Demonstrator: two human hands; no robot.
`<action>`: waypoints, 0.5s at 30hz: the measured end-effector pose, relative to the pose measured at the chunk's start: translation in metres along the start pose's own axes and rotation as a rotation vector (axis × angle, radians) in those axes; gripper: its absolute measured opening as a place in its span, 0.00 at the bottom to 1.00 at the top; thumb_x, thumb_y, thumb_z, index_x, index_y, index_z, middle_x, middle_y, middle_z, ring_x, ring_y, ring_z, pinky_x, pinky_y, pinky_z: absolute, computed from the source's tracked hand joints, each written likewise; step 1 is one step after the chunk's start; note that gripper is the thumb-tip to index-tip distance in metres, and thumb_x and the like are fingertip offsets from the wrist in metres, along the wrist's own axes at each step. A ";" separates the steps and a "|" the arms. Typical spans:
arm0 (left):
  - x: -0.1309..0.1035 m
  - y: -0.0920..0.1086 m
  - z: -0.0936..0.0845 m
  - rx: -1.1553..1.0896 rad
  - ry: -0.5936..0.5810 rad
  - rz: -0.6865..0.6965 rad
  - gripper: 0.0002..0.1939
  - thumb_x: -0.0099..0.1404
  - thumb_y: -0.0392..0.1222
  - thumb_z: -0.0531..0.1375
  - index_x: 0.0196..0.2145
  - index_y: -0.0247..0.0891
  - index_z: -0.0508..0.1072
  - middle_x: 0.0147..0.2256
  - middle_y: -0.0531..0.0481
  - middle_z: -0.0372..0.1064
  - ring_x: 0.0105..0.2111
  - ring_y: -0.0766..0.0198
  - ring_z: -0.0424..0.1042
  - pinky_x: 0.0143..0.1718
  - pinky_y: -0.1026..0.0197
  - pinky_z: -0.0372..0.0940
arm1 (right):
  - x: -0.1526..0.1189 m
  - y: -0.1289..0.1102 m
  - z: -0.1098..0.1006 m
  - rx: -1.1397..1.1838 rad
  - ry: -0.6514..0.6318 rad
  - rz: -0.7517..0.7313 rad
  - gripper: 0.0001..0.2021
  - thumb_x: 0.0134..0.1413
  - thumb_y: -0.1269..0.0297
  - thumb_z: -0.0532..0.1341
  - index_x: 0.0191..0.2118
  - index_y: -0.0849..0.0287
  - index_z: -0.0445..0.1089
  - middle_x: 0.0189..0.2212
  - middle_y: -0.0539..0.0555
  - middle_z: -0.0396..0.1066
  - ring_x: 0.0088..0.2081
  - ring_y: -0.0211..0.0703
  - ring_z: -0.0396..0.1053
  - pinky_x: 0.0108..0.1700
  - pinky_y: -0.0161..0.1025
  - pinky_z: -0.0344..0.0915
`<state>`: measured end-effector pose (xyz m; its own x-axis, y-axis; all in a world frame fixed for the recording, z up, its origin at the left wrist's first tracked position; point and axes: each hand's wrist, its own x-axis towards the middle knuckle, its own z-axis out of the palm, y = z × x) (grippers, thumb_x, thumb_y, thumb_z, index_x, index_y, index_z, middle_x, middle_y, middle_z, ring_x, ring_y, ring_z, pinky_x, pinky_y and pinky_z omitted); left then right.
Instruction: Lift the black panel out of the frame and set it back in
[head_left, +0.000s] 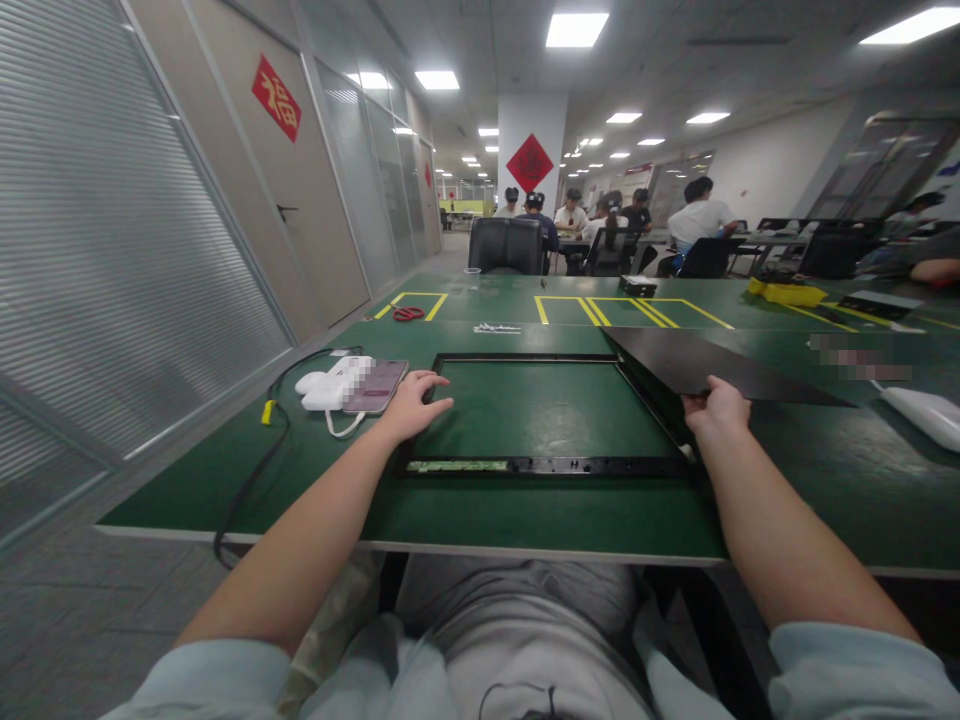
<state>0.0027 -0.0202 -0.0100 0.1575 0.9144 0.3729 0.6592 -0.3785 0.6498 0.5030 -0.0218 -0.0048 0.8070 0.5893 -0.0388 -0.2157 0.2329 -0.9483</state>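
A thin black rectangular frame point(592, 466) lies flat on the green tabletop, its inside showing bare table. Along its near side runs a strip of green circuit board point(459, 466). My left hand point(417, 403) is at the frame's left side, thumb and fingers apart, with nothing visible in it. My right hand point(716, 408) grips the near edge of a flat dark panel point(720, 365), thumb on top. The panel is tilted, above and to the right of the frame's right side. Fingers under the panel are partly hidden.
Left of the frame lie a phone point(379, 386), a white device and a black cable point(259, 480). Red-handled scissors point(409, 314) and small pale pieces point(496, 328) lie farther back. A white device point(926, 412) sits at right, a yellow tray point(786, 292) beyond. Several people sit in the background.
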 end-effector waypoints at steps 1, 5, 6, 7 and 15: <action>0.000 0.000 0.000 0.008 0.001 0.002 0.18 0.56 0.49 0.67 0.44 0.43 0.80 0.52 0.42 0.68 0.58 0.44 0.68 0.66 0.42 0.59 | -0.003 -0.001 0.001 0.070 0.075 0.030 0.20 0.44 0.73 0.60 0.41 0.47 0.54 0.42 0.45 0.69 0.39 0.38 0.76 0.41 0.41 0.78; 0.000 0.000 0.000 0.031 0.000 0.004 0.18 0.57 0.49 0.66 0.45 0.42 0.79 0.52 0.41 0.68 0.58 0.44 0.69 0.65 0.40 0.61 | -0.015 -0.008 0.007 0.250 0.069 0.026 0.20 0.44 0.74 0.63 0.40 0.48 0.56 0.38 0.42 0.71 0.35 0.36 0.76 0.36 0.36 0.78; 0.001 0.000 0.000 0.031 -0.001 0.002 0.19 0.57 0.49 0.65 0.45 0.41 0.79 0.53 0.41 0.69 0.58 0.44 0.69 0.65 0.40 0.61 | -0.018 -0.010 0.008 0.278 0.037 0.019 0.20 0.43 0.75 0.63 0.40 0.49 0.57 0.36 0.42 0.71 0.34 0.35 0.75 0.35 0.36 0.77; 0.001 0.000 0.000 0.028 -0.002 0.000 0.19 0.57 0.50 0.65 0.45 0.41 0.79 0.53 0.41 0.69 0.58 0.44 0.69 0.64 0.40 0.62 | -0.021 -0.011 0.009 0.303 0.009 0.019 0.19 0.43 0.75 0.63 0.39 0.49 0.58 0.34 0.41 0.70 0.32 0.35 0.75 0.33 0.35 0.77; 0.005 -0.001 0.000 -0.182 0.114 -0.116 0.20 0.57 0.48 0.67 0.46 0.40 0.78 0.52 0.40 0.73 0.57 0.44 0.71 0.62 0.41 0.65 | -0.048 -0.031 0.012 0.338 -0.140 0.081 0.14 0.37 0.80 0.60 0.29 0.54 0.60 0.25 0.45 0.67 0.28 0.36 0.71 0.35 0.38 0.78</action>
<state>0.0029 -0.0156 -0.0087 -0.0021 0.9352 0.3541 0.5232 -0.3007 0.7974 0.4642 -0.0484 0.0299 0.7021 0.7107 -0.0442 -0.4639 0.4094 -0.7856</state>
